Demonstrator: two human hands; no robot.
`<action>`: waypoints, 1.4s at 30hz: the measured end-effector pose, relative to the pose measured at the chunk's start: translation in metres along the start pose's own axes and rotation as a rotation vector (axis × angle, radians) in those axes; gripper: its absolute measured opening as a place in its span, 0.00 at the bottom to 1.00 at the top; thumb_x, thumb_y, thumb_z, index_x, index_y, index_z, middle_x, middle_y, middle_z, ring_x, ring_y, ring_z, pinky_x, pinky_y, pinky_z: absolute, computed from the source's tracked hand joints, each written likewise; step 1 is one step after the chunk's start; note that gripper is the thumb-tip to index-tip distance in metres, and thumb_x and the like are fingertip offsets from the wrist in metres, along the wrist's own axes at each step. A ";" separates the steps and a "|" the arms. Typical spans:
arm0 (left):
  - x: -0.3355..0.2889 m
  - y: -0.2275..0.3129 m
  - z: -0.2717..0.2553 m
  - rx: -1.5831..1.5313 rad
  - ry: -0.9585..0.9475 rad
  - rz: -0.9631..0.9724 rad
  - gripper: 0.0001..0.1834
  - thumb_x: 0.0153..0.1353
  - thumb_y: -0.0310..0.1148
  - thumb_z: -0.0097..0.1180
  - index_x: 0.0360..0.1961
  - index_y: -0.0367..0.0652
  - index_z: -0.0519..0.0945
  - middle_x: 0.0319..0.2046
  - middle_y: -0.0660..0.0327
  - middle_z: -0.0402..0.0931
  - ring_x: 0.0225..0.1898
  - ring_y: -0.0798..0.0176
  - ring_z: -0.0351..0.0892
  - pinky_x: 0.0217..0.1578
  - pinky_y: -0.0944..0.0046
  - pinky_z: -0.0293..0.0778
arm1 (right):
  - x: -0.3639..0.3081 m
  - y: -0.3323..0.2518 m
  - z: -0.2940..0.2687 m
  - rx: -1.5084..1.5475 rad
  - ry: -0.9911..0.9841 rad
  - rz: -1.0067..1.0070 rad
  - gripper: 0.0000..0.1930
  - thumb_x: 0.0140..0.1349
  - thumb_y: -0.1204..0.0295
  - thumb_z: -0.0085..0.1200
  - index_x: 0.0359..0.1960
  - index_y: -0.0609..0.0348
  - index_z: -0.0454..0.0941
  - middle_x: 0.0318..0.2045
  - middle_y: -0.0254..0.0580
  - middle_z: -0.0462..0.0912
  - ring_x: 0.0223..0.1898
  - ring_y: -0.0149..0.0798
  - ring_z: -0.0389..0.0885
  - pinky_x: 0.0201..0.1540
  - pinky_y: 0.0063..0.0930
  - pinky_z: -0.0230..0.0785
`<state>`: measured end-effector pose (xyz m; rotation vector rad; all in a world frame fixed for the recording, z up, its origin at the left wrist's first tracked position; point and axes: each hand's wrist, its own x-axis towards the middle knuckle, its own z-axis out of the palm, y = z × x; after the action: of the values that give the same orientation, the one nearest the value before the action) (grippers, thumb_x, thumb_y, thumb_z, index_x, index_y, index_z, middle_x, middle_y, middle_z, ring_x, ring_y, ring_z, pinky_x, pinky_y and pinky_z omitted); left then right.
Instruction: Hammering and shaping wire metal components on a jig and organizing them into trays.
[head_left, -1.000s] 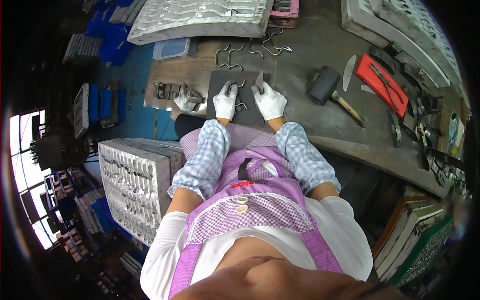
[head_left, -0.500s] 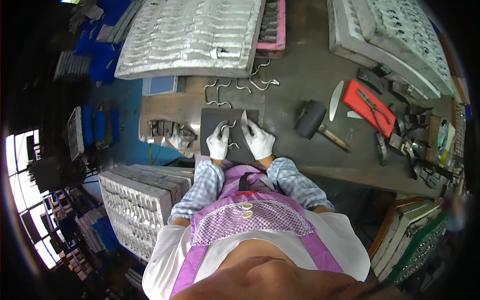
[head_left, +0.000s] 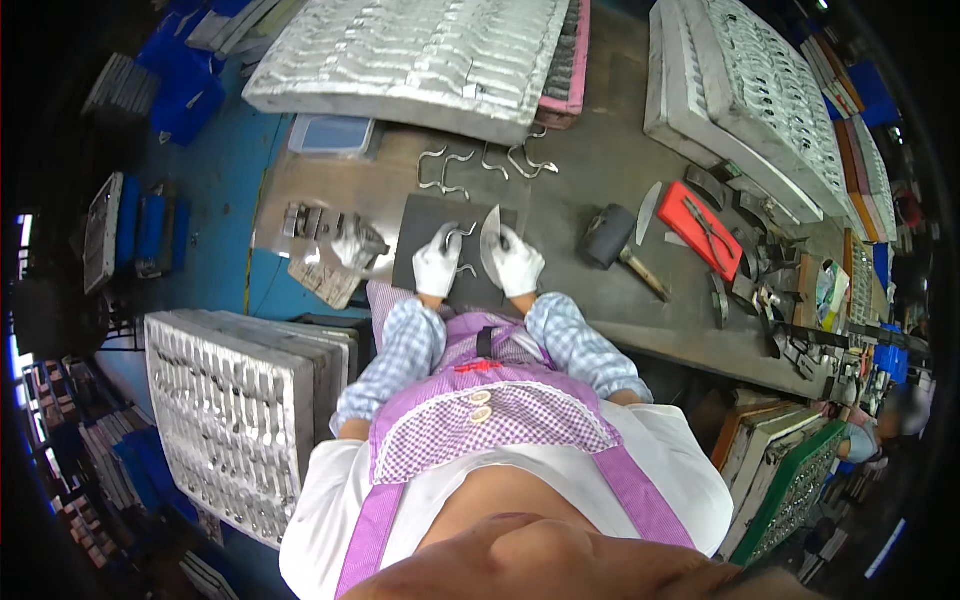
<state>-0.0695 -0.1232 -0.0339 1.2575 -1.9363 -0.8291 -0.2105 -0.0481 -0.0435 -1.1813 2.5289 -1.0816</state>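
Note:
My left hand (head_left: 436, 266), in a white glove, is closed on a bent, shiny metal rod (head_left: 468, 231) whose curved ends stick out beyond the fingers. My right hand (head_left: 517, 266), also gloved, pinches a flat metal blade-shaped plate (head_left: 490, 240) with a curved edge and a pointed tip, held upright beside the rod. A small gap separates the two pieces. Both hands are over a dark square mat (head_left: 413, 225) on the workbench (head_left: 570, 180). Several similar bent rods (head_left: 455, 190) lie just beyond the mat.
Right of the mat lie a black mallet (head_left: 606, 238), another blade-shaped plate (head_left: 648, 212) and pliers (head_left: 715, 232) on a red board (head_left: 691, 208). Stacked white trays (head_left: 420, 60) of metal parts stand at the back. Metal blocks (head_left: 303, 220) and a crumpled cloth (head_left: 357, 243) sit at left.
My right hand has turned the blade-shaped plate, so more of its broad face shows beside the rod. My left hand keeps its hold. The whole view has shifted slightly.

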 end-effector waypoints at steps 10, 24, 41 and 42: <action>0.056 0.034 -0.043 0.488 -0.301 -0.037 0.23 0.66 0.53 0.48 0.51 0.52 0.82 0.43 0.52 0.83 0.45 0.47 0.82 0.47 0.51 0.76 | 0.004 -0.001 -0.003 -0.017 -0.003 0.003 0.14 0.59 0.49 0.56 0.40 0.37 0.85 0.23 0.49 0.84 0.29 0.55 0.84 0.33 0.48 0.75; 0.155 0.050 0.122 0.770 -0.423 0.563 0.08 0.61 0.27 0.47 0.38 0.41 0.78 0.33 0.52 0.83 0.34 0.52 0.84 0.35 0.54 0.79 | 0.030 0.007 -0.105 0.009 -0.399 -0.147 0.23 0.61 0.60 0.57 0.57 0.49 0.76 0.44 0.52 0.84 0.44 0.50 0.83 0.48 0.41 0.75; 0.035 0.050 -0.107 0.241 -0.252 0.174 0.16 0.64 0.42 0.58 0.28 0.39 0.81 0.24 0.46 0.79 0.27 0.43 0.81 0.29 0.48 0.76 | 0.050 0.104 -0.144 -0.249 -0.048 0.266 0.15 0.53 0.70 0.62 0.43 0.59 0.82 0.32 0.47 0.86 0.31 0.49 0.83 0.36 0.41 0.73; 0.040 0.044 -0.115 0.182 -0.191 0.117 0.16 0.64 0.42 0.57 0.29 0.39 0.81 0.24 0.46 0.79 0.27 0.43 0.81 0.29 0.49 0.76 | 0.060 0.092 -0.142 -0.045 -0.091 0.234 0.13 0.54 0.70 0.63 0.41 0.61 0.83 0.28 0.45 0.86 0.27 0.45 0.83 0.33 0.38 0.73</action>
<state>-0.0106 -0.1625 0.0748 1.1906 -2.2585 -0.7504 -0.3656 0.0270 0.0085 -0.8941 2.5532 -0.8990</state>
